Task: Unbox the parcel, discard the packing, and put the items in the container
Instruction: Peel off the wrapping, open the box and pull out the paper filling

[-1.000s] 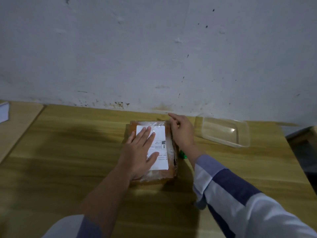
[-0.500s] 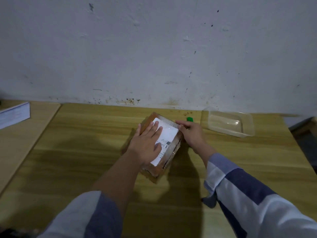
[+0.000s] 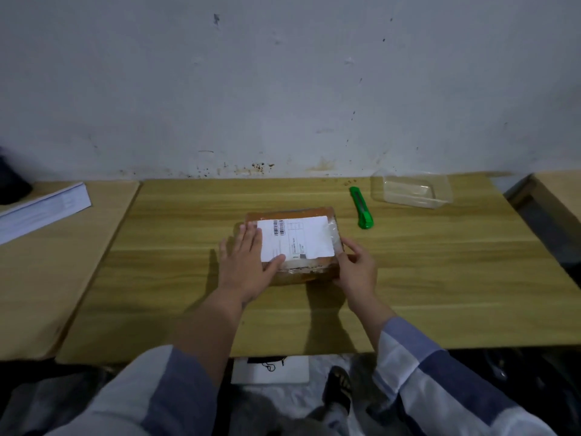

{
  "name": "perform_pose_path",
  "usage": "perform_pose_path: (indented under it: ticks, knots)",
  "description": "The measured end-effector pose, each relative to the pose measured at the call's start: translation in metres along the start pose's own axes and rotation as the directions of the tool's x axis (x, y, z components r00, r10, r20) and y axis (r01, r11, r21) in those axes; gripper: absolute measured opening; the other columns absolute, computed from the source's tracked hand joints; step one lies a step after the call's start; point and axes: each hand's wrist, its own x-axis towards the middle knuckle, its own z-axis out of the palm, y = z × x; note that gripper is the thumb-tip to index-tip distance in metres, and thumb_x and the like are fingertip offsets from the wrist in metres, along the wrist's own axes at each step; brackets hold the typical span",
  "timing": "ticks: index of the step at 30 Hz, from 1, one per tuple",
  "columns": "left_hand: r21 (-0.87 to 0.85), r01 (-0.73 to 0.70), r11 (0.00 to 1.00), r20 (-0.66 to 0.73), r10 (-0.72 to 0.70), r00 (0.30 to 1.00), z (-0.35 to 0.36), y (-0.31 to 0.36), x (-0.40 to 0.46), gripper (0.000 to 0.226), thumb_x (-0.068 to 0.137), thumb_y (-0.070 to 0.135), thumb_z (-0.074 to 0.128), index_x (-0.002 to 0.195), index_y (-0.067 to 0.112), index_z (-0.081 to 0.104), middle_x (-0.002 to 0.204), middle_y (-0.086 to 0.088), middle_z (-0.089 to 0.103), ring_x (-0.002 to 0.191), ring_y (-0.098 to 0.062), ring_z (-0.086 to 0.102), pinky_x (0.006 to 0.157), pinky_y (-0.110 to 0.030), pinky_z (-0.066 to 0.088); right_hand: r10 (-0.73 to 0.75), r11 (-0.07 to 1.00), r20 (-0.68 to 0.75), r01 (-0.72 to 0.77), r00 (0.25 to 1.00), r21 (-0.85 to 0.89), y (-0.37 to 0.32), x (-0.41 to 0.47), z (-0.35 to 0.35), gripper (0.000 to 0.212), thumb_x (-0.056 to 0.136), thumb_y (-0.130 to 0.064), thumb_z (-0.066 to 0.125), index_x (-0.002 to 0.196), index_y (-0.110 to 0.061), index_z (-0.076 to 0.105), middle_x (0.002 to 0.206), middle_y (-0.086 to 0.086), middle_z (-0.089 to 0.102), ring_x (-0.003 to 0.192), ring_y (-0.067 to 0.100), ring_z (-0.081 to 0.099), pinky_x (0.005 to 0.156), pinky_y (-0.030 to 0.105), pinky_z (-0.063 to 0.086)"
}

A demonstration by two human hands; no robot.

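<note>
A brown cardboard parcel (image 3: 317,212) wrapped in clear tape lies flat in the middle of the wooden table (image 3: 188,278), with a white shipping label on top. My left hand (image 3: 248,262) rests flat on the parcel's left part, fingers spread over the label's edge. My right hand (image 3: 356,272) holds the parcel's near right corner, fingers curled against its side. A clear plastic container (image 3: 412,190) sits empty at the back right of the table.
A green utility knife (image 3: 361,209) lies between the parcel and the container. A stack of white paper (image 3: 41,209) rests on the neighbouring table at left. A grey wall runs behind the table. Below the near table edge is a white sheet on the floor.
The parcel has been turned on the table so its long side runs left to right. My right hand moved from its far end to its near right corner. The green knife is now uncovered.
</note>
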Motion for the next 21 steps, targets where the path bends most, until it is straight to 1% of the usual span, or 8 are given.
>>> perform_pose_path:
  ticks: [3, 5, 7, 9, 11, 14, 17, 21]
  knots:
    - [-0.12, 0.017, 0.993, -0.039, -0.022, 0.999, 0.0, -0.011, -0.016, 0.092, 0.085, 0.074, 0.025, 0.152, 0.019, -0.005, 0.161, -0.001, -0.009, 0.148, -0.018, -0.009, 0.119, -0.05, -0.001, -0.005, 0.998, -0.009, 0.004, 1.0, -0.07, 0.003, -0.023, 0.0, 0.012, 0.084, -0.039, 0.062, 0.095, -0.045, 0.061, 0.078, -0.003, 0.061, 0.071, 0.02, 0.063, 0.068, 0.049, 0.059]
    - [-0.214, 0.044, 0.976, -0.009, -0.047, 0.999, -0.002, -0.015, -0.025, 0.101, 0.081, 0.077, 0.034, 0.151, 0.02, -0.009, 0.161, -0.001, -0.011, 0.148, -0.018, -0.006, 0.119, -0.048, 0.002, -0.044, 0.973, 0.007, 0.045, 0.999, -0.227, 0.003, -0.032, -0.002, 0.026, 0.086, -0.037, 0.059, 0.111, -0.031, 0.06, 0.085, 0.001, 0.062, 0.073, 0.019, 0.061, 0.064, 0.037, 0.055]
    - [-0.324, 0.094, 0.941, 0.055, -0.081, 0.995, -0.002, -0.019, -0.031, 0.11, 0.076, 0.077, 0.044, 0.151, 0.019, -0.011, 0.161, 0.0, -0.009, 0.149, -0.021, 0.0, 0.12, -0.049, 0.007, -0.205, 0.851, 0.035, 0.196, 0.978, -0.487, 0.001, -0.035, -0.006, 0.033, 0.086, -0.035, 0.059, 0.119, -0.028, 0.06, 0.107, 0.006, 0.061, 0.094, 0.024, 0.058, 0.078, 0.035, 0.051]
    - [-0.441, 0.151, 0.885, 0.11, -0.114, 0.987, 0.0, -0.022, -0.034, 0.115, 0.072, 0.075, 0.054, 0.15, 0.023, -0.011, 0.162, 0.0, 0.005, 0.147, -0.025, 0.014, 0.117, -0.05, 0.022, -0.373, 0.68, 0.187, 0.405, 0.909, -0.611, -0.006, -0.038, -0.008, 0.031, 0.085, -0.031, 0.062, 0.116, -0.026, 0.065, 0.113, 0.004, 0.06, 0.105, 0.025, 0.051, 0.089, 0.037, 0.045]
    - [-0.522, 0.178, 0.834, 0.113, -0.139, 0.984, 0.002, -0.022, -0.035, 0.114, 0.071, 0.069, 0.063, 0.151, 0.027, -0.007, 0.158, 0.0, 0.022, 0.142, -0.026, 0.028, 0.11, -0.048, 0.035, -0.427, 0.575, 0.393, 0.58, 0.815, -0.577, -0.015, -0.04, -0.004, 0.023, 0.084, -0.029, 0.066, 0.106, -0.024, 0.072, 0.109, 0.001, 0.067, 0.105, 0.024, 0.054, 0.089, 0.037, 0.046]
    - [-0.6, 0.185, 0.778, 0.081, -0.17, 0.982, 0.004, -0.019, -0.036, 0.112, 0.069, 0.059, 0.073, 0.151, 0.029, 0.003, 0.151, 0.0, 0.037, 0.135, -0.024, 0.039, 0.104, -0.045, 0.041, -0.374, 0.488, 0.574, 0.681, 0.729, -0.547, -0.023, -0.04, 0.007, 0.023, 0.083, -0.031, 0.068, 0.103, -0.021, 0.074, 0.112, -0.002, 0.07, 0.109, 0.018, 0.056, 0.094, 0.033, 0.046]
    - [-0.645, 0.195, 0.739, 0.055, -0.209, 0.976, 0.006, -0.019, -0.039, 0.113, 0.064, 0.052, 0.081, 0.151, 0.03, 0.012, 0.145, 0.0, 0.045, 0.131, -0.023, 0.044, 0.102, -0.041, 0.043, -0.31, 0.441, 0.632, 0.696, 0.711, -0.567, -0.025, -0.038, 0.015, 0.023, 0.083, -0.031, 0.068, 0.103, -0.021, 0.074, 0.114, -0.004, 0.07, 0.111, 0.015, 0.056, 0.095, 0.035, 0.049]
    - [-0.667, 0.203, 0.717, 0.046, -0.233, 0.971, 0.005, -0.019, -0.039, 0.109, 0.065, 0.044, 0.083, 0.15, 0.028, 0.017, 0.144, -0.001, 0.047, 0.13, -0.022, 0.045, 0.102, -0.037, 0.041, -0.296, 0.525, 0.616, 0.663, 0.731, -0.534, -0.024, -0.029, 0.015, 0.021, 0.078, -0.032, 0.072, 0.097, -0.023, 0.076, 0.11, -0.005, 0.071, 0.106, 0.012, 0.059, 0.091, 0.036, 0.052]
